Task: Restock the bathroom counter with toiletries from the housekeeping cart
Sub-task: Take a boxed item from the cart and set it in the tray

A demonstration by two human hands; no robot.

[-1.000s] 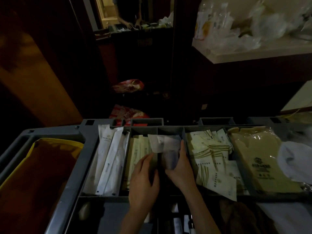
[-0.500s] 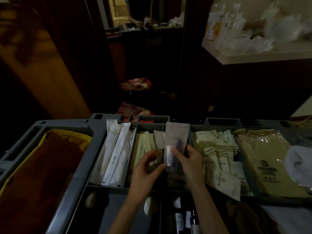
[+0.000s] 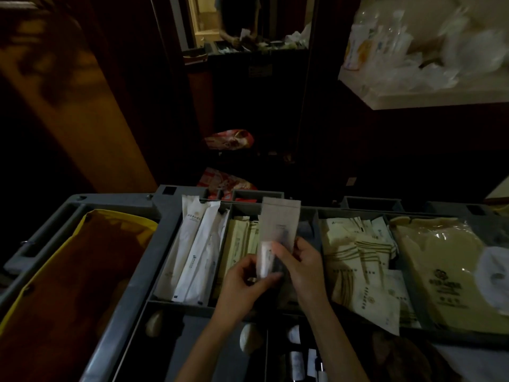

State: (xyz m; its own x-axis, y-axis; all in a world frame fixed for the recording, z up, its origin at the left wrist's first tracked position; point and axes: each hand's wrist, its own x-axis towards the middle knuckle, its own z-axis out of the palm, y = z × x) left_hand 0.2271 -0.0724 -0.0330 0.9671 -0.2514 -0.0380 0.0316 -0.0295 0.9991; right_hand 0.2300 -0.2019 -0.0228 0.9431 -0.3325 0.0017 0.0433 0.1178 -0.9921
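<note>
Both hands meet on one pale packet. The right hand pinches its lower half, thumb in front and fingers curled behind. The left hand is curled and its thumb and fingertips nip the bottom edge. The packet's foot is hidden by the fingers, and its contents are too dim and blurred to read. It stands upright above both hands, over the cart's middle compartment.
</note>
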